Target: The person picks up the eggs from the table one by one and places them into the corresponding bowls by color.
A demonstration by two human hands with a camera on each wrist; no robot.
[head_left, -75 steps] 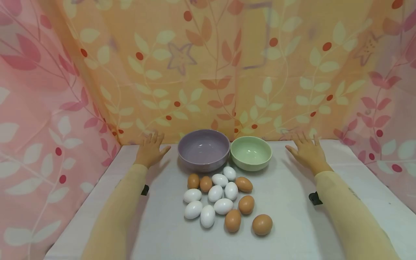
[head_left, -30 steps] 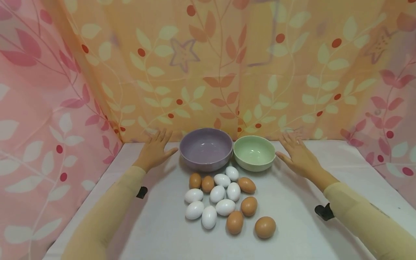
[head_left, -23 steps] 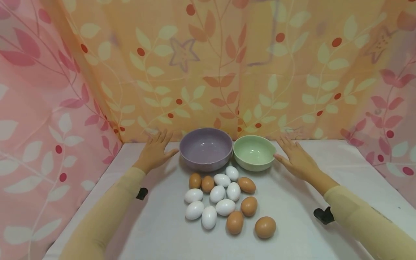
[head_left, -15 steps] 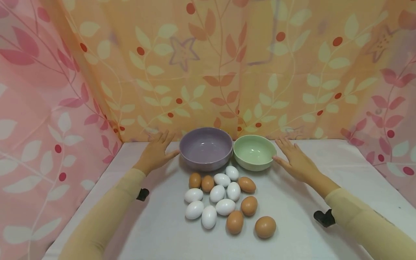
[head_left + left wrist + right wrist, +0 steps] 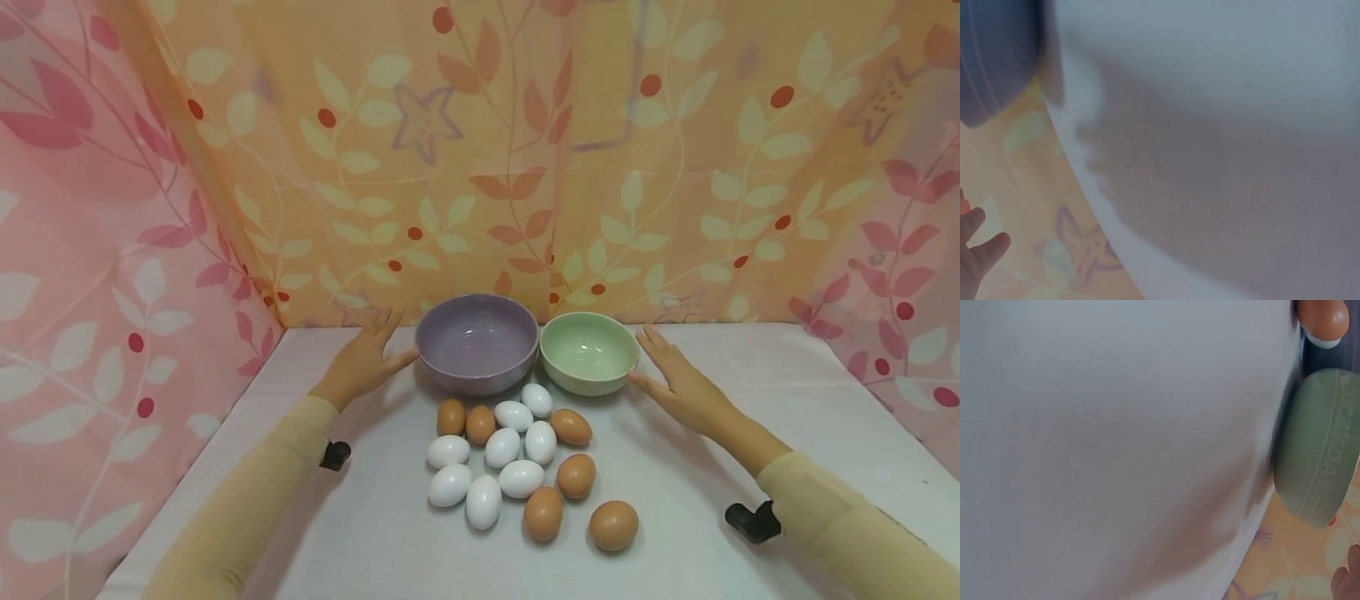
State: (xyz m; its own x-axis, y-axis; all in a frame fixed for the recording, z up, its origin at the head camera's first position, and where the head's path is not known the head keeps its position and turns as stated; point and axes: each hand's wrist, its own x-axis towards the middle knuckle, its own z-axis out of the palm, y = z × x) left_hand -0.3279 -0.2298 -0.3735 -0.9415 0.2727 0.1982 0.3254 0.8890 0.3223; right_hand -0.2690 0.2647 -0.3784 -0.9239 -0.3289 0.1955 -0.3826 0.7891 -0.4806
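Note:
In the head view a purple bowl (image 5: 477,346) stands beside a smaller pale green bowl (image 5: 589,354) at the back of the table. My left hand (image 5: 362,364) is left of the purple bowl, fingers straight and thumb tip right at its side. My right hand (image 5: 690,390) is at the green bowl's right, its thumb tip overlapping the bowl's side. Neither hand grips anything. White eggs (image 5: 502,448) and brown eggs (image 5: 543,514) lie in a cluster in front of the bowls. Raised lettering shows on the green bowl (image 5: 1319,450) in the right wrist view.
A white cloth (image 5: 390,533) covers the table. Behind it hangs an orange leaf-patterned curtain (image 5: 480,208), with pink patterned curtains (image 5: 90,250) at the sides. One brown egg (image 5: 613,526) sits apart at the cluster's front right. Each sleeve carries a black wrist mount (image 5: 753,522).
Both hands have come inward from wide of the bowls to the bowls' outer sides. In the last half second they turned slightly. Bowls and eggs keep their arrangement; the view shifted slightly.

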